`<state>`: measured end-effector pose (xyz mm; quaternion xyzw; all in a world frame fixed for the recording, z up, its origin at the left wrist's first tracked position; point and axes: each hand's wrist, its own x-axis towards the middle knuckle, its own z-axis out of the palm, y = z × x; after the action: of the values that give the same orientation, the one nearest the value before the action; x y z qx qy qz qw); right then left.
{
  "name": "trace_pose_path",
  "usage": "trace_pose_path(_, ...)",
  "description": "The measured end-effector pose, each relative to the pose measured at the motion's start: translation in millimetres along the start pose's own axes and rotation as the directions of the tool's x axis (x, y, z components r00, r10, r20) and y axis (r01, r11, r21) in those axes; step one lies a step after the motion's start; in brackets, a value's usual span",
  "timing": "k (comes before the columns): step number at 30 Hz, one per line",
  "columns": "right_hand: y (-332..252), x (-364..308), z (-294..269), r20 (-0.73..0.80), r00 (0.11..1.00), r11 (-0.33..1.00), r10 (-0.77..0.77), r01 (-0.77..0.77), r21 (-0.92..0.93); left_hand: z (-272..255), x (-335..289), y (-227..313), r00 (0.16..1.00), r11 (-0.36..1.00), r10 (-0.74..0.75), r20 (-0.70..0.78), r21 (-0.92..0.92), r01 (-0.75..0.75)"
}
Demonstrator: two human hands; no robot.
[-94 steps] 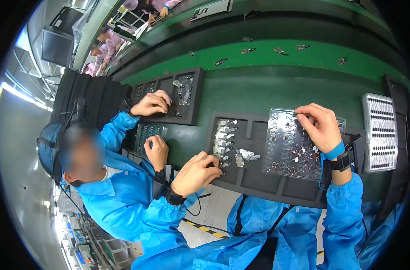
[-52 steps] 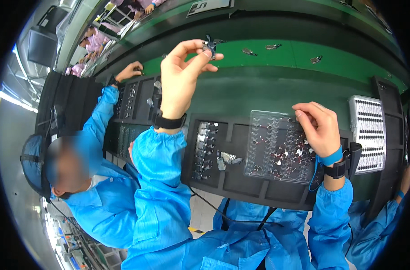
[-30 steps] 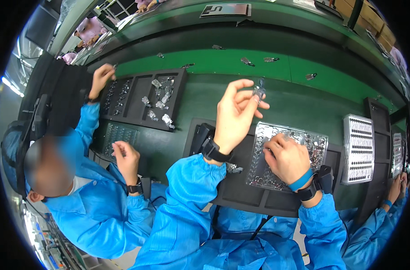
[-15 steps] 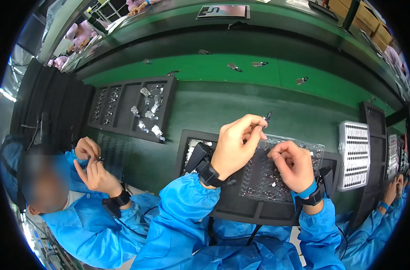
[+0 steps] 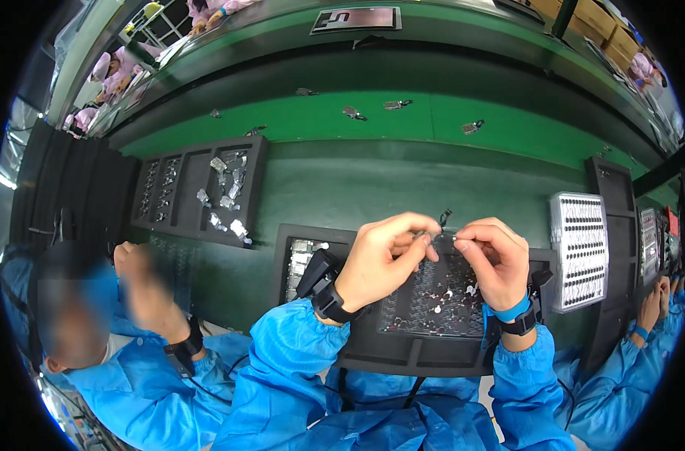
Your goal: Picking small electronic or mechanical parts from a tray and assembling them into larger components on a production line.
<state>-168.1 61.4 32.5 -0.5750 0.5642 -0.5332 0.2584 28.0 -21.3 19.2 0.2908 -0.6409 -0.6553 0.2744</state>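
Note:
My left hand [image 5: 384, 259] is closed in a pinch on a small electronic part with a black looped end [image 5: 445, 217], which sticks up past the fingertips. Close on its right, my right hand [image 5: 499, 259] pinches thumb against forefinger; a tiny glint shows at the tips, too small to name. Both hands hover above a clear plastic tray [image 5: 402, 328] holding many tiny dark parts and a few white round ones. That tray lies in a black foam tray [image 5: 384, 347], whose left compartment holds silvery metal parts [image 5: 301, 272].
At left, another foam tray [image 5: 190, 214] holds silvery parts, beside a co-worker [image 5: 151, 376]. A white tray [image 5: 580, 252] with rows of black dots stands at right. Several small parts [image 5: 396, 105] lie along the green strip [image 5: 447, 128] at the back. Another worker's hands [image 5: 649, 310] show far right.
My right hand has risen from the clear tray to beside my left fingertips. The left hand keeps its part, now slightly lower. The whole view has shifted a little.

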Motion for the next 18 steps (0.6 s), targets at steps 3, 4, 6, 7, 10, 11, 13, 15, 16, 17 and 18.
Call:
trace_pose_path(3,0.9,0.8,-1.7,0.013,1.0,0.999,-0.027,0.027,-0.019,9.1,-1.0,8.1,0.993,0.993,0.113,-0.017,0.02,-0.113)
trace_pose_path(4,0.6,0.5,-2.4,0.02,1.0,1.0,-0.007,0.007,-0.018,9.7,-0.7,7.1,0.993,0.994,0.112,-0.018,0.019,-0.112)
trace_pose_path(6,-1.1,0.0,-3.8,0.035,0.999,0.999,0.037,-0.036,-0.012,9.7,-0.7,4.7,0.99,0.99,0.14,-0.018,0.026,-0.139)
trace_pose_path(7,-1.5,0.3,-4.0,0.049,0.996,0.997,0.077,-0.077,-0.004,9.1,-0.7,5.0,0.99,0.99,0.141,-0.019,0.027,-0.141)
trace_pose_path(10,-2.7,0.5,-2.8,0.061,0.996,0.997,0.069,-0.068,-0.022,7.6,-0.9,5.9,0.99,0.988,0.142,-0.016,0.058,-0.14)
trace_pose_path(11,-3.1,0.7,-2.6,0.061,0.996,0.998,0.066,-0.065,-0.023,8.0,-1.4,5.6,0.991,0.989,0.132,-0.009,0.068,-0.131)
trace_pose_path(13,-2.6,1.3,-2.0,0.089,0.996,0.997,-0.019,0.026,-0.072,7.8,-2.0,4.9,0.992,0.989,0.128,-0.004,0.079,-0.127)
trace_pose_path(15,-1.7,1.8,-1.4,0.107,0.993,0.992,-0.059,0.071,-0.108,6.8,-1.3,3.7,0.997,0.993,0.071,0.003,0.097,-0.071)
trace_pose_path(16,-1.7,1.5,-0.5,0.127,0.988,0.984,-0.091,0.109,-0.142,6.0,-1.2,2.2,0.997,0.993,0.073,0.003,0.098,-0.073)
trace_pose_path(17,-0.3,2.0,1.8,0.116,0.984,0.976,-0.135,0.152,-0.154,5.3,-0.7,-0.1,0.995,0.985,0.097,0.0,0.14,-0.096)
trace_pose_path(18,-2.2,2.4,2.4,0.115,0.984,0.976,-0.136,0.153,-0.154,4.9,-0.3,-0.9,0.993,0.976,0.121,-0.001,0.183,-0.119)
